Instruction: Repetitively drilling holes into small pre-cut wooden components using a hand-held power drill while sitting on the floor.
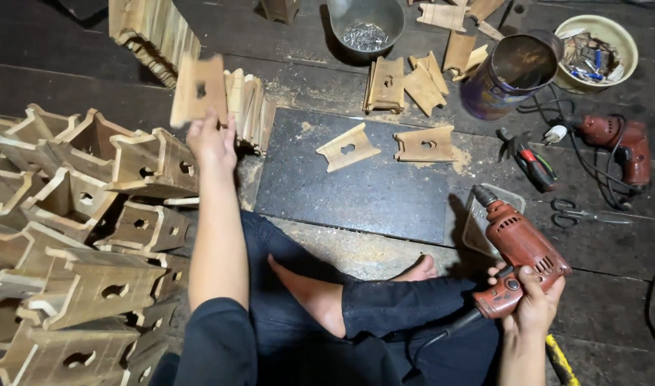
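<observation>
The left hand (211,141) reaches out at full stretch toward eleven o'clock, arm straight, fingers closed on the lower edge of a flat wooden piece (199,89) with a cut-out hole, held upright just above a row of stacked pieces (249,107). The right hand (534,300) sits low at four o'clock, fingers wrapped around the grip of a red electric drill (520,246), its chuck pointing up toward eleven o'clock over a dark mat (356,193). Two more wooden pieces (384,146) lie on that mat at twelve o'clock. Assembled wooden boxes (77,236) pile up at nine o'clock. A second drill (620,143) rests on the floor at two o'clock.
</observation>
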